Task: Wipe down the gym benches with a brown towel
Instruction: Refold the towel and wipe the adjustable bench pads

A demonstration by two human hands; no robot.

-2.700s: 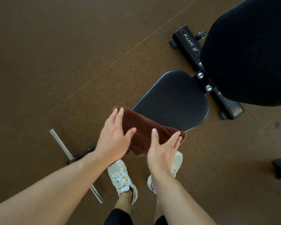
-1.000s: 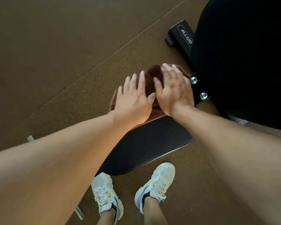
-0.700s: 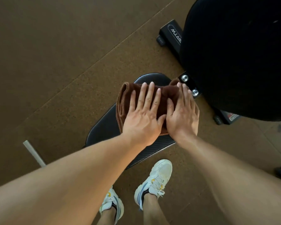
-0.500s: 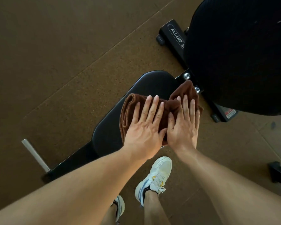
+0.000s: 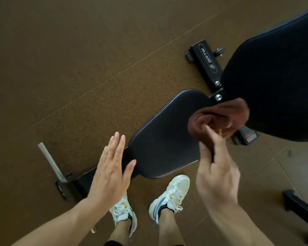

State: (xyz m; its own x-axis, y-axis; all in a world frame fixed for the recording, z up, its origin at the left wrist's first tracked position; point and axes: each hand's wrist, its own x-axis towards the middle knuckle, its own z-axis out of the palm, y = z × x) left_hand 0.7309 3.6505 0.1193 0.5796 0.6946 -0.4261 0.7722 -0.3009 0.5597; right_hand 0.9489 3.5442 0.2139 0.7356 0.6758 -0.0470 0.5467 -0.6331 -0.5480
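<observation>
The brown terry towel [image 5: 219, 116] is bunched into a soft, rumpled wad, pinched by the curled fingers of the right hand [image 5: 216, 167], which is blurred so the exact finger placement is hard to read. The towel hangs over the gap between the black textured vinyl seat pad [image 5: 164, 137] and the larger black padded backrest [image 5: 274, 86], which rises just beyond the right hand and is cut off by the frame's right edge. The left hand [image 5: 110, 173] is flat, fingers straight and together, holding nothing, at the near left corner of the seat pad; whether it touches the pad I cannot tell. Beyond the towel, the black steel frame foot [image 5: 205, 63] carries white lettering reading "BRTW". A small red-and-white warning label [image 5: 250, 136] just right of the right hand's fingers is too small to read. A bare metal crossbar [image 5: 51, 161] lies on the brown speckled rubber floor [image 5: 78, 59] left of the left hand. White laced sneakers [image 5: 169, 196] stand below both hands
</observation>
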